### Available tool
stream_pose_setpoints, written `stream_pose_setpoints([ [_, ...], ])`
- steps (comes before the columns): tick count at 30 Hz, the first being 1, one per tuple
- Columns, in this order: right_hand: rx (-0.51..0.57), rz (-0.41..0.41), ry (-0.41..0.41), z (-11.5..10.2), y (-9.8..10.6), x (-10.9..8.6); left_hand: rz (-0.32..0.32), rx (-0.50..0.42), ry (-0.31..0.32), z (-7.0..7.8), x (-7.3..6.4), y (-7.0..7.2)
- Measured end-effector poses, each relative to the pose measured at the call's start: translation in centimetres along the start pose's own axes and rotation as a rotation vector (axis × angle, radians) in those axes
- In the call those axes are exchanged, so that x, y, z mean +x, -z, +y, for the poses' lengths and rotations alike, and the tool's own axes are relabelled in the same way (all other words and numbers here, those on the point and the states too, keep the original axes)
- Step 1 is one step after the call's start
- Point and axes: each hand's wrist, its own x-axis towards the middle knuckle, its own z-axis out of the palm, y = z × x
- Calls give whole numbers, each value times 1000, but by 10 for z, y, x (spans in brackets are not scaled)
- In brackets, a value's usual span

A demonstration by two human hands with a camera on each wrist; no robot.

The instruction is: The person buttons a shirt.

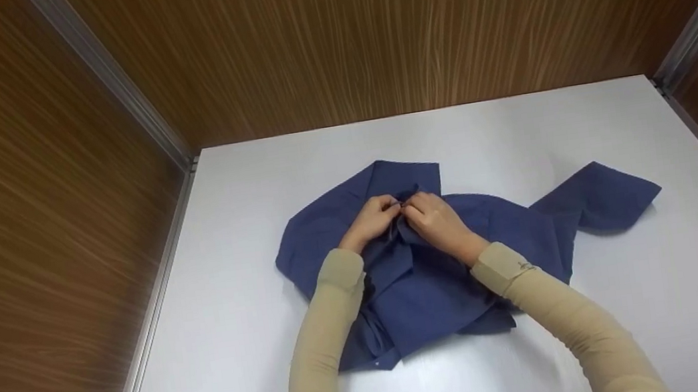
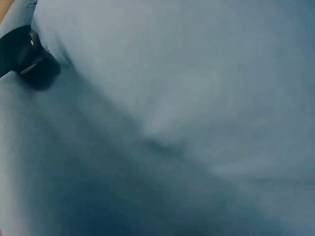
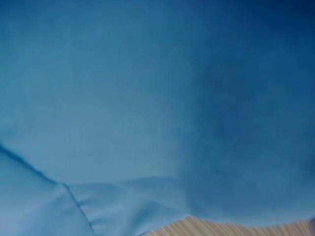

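A dark blue shirt lies crumpled on the white table, one sleeve stretched out to the right. Near its middle, my left hand pinches a gathered fold of the cloth between thumb and fingers. My right hand pinches the same bunched part from the other side, with the fingertips of both hands almost meeting. Blue cloth fills most of the left wrist view, around a dark gap at upper left. In the right wrist view, the cloth shows a seam at lower left. Both wrist views leave the fingers hidden.
The white table carries the shirt. Wood-grain panels stand at the back, on the left and at the right, with metal rails along the corners. Beige sleeves cover both forearms.
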Motion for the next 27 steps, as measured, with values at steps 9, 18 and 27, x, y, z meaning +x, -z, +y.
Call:
stream_pose_setpoints([
  [9, 9, -20, -48, -5, 0, 1, 23, -12, 14, -1, -1, -3],
  [18, -18, 19, -56, -6, -1, 2, 58, 4, 12, 1, -1, -5],
  [27, -67, -43, -92, -7, -2, 4, 4, 23, 4, 6, -6, 1],
])
